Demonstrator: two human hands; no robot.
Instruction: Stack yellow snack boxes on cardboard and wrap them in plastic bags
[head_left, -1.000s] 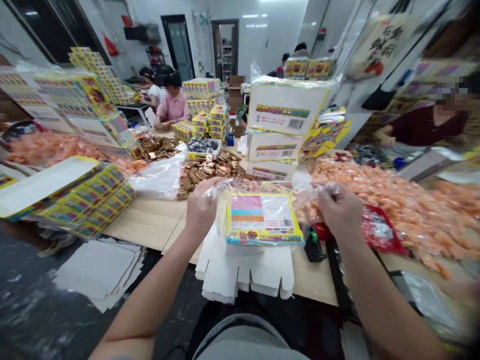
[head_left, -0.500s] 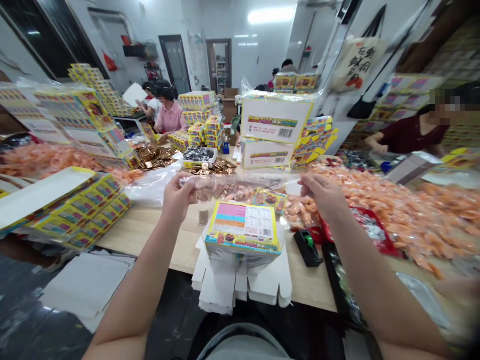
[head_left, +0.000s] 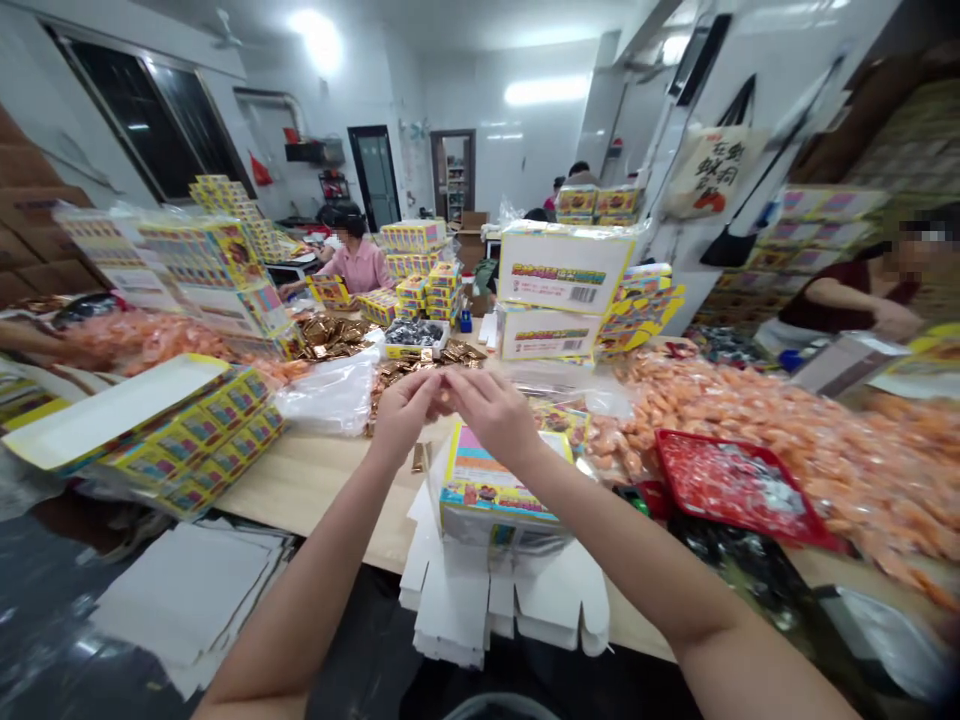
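Pinching one bag (head_left: pixel 592 392), your left hand (head_left: pixel 407 412) and right hand (head_left: pixel 496 412) meet outstretched, angled inward; one box (head_left: pixel 491 496) sits below.

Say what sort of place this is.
Probably a packing workshop: a printed box in clear plastic stands before the wearer, small orange pieces lie heaped on the worktable, and larger plastic-covered cartons are stacked beyond.

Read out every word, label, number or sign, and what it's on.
Tote bag: "在", "洞"; other characters unclear.
Stacked white boxes: coloured titles and barcodes, too blurred.
Box by the hands: print too small.
Yellow boxes at left: too small.
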